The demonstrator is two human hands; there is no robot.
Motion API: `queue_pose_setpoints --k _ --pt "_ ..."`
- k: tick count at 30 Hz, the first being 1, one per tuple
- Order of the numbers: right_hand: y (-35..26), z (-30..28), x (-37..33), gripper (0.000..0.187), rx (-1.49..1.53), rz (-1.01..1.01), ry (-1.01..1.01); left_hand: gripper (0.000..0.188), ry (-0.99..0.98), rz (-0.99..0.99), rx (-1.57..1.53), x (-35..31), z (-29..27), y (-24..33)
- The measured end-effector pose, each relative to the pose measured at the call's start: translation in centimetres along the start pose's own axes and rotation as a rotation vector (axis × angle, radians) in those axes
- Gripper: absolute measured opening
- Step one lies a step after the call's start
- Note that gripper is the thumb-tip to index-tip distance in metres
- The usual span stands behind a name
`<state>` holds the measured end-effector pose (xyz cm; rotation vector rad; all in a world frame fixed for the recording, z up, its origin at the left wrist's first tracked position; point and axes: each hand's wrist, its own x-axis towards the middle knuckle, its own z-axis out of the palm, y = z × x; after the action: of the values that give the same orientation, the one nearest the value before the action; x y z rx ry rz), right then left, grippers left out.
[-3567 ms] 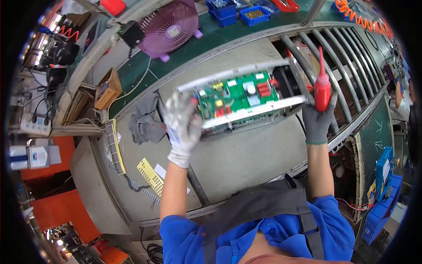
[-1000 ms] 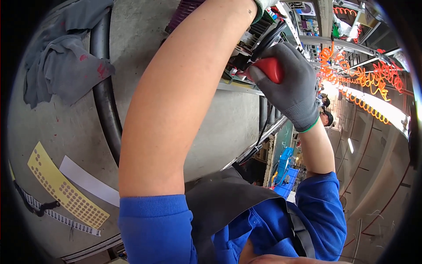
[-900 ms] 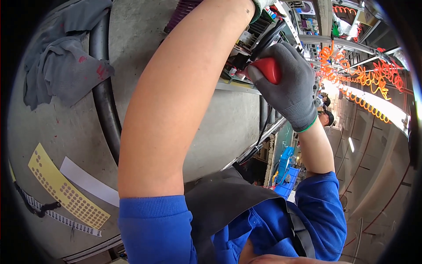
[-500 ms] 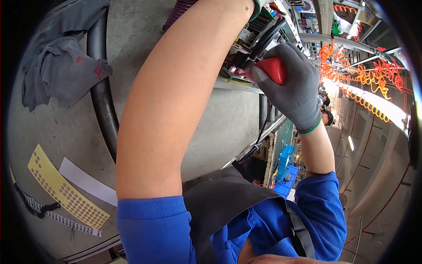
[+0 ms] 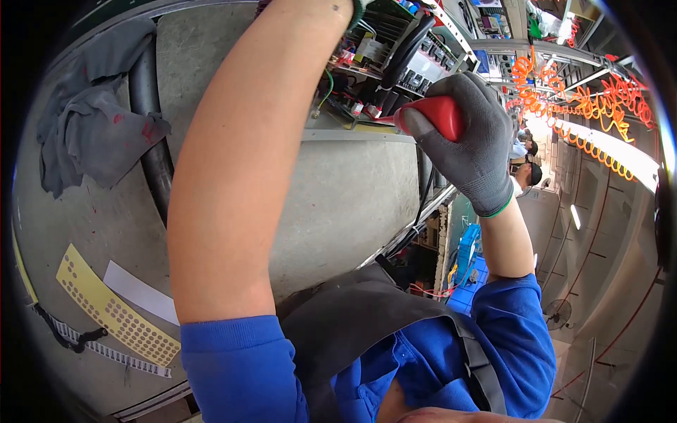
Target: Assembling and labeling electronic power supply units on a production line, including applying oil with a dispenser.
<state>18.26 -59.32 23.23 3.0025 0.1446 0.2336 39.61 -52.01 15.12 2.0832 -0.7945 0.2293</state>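
Observation:
My right hand (image 5: 469, 137), in a grey glove with a green-edged cuff, is closed round a red squeeze bottle (image 5: 441, 116). The bottle's narrow nozzle points left, at small red and white connectors (image 5: 365, 110) along the near edge of an open electronic unit (image 5: 423, 65). A thick black curved piece (image 5: 409, 53) stands out of that unit, among boards and wires. My bare left forearm (image 5: 233, 162) reaches up past the unit's left side. Only a dark green glove cuff (image 5: 357, 13) shows at its wrist; the left hand itself lies beyond the top edge.
Grey cloths (image 5: 99, 134) with red stains hang over a black tube (image 5: 149, 134) at the left. Nearby lie a yellow dotted sticker sheet (image 5: 116, 307) and a white strip (image 5: 141, 292). Orange coiled hoses (image 5: 599, 106) hang at upper right; blue bins (image 5: 469, 247) stand below them.
My left forearm has shifted left, uncovering more of the unit. The bottle's nozzle now shows clearly beside the connectors, while the right hand keeps its grip and has barely moved.

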Motion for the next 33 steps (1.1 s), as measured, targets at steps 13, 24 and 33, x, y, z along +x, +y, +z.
queue_pose_setpoints --k 13,24,33 --pt "10.4 -3.4 -14.7 0.046 1.503 0.747 0.152 0.025 0.491 0.560 0.012 -6.9 -1.2 3.7" --pt "4.7 2.1 -26.6 0.057 2.623 0.738 -0.233 0.061 0.220 0.025 0.342 -24.7 -5.2 14.0" --pt "-4.3 3.9 -22.6 0.054 1.897 0.241 -0.656 0.066 0.138 -0.760 -0.958 -37.4 -2.7 23.9"
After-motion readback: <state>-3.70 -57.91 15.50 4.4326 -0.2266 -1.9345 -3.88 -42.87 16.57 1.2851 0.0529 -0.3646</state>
